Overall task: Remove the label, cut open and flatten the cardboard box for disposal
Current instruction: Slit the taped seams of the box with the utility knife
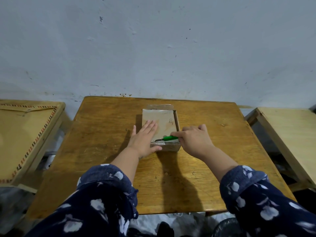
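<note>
cardboard fills the middle of our view: a shallow brown rectangular cardboard box (164, 124) lies flat on the worn orange-brown wooden table (106, 134), a little beyond its centre, with shiny clear tape along its near and far edges and some dark handwriting on its top. we press our left hand (144, 139) palm down on the box's left part, fingers spread and flat, thumb stretched along the near left corner. our right hand (193, 138) is closed around a small green-handled knife (166, 138), whose dark blade points left and lies on the taped strip near the front edge; whether the tip has pierced the tape we cannot tell. the two hands are apart, with the knife between them. both forearms come out of dark blue sleeves with pale flower prints. a paler wooden table stands on each side, and a scuffed blue-grey wall rises behind.
</note>
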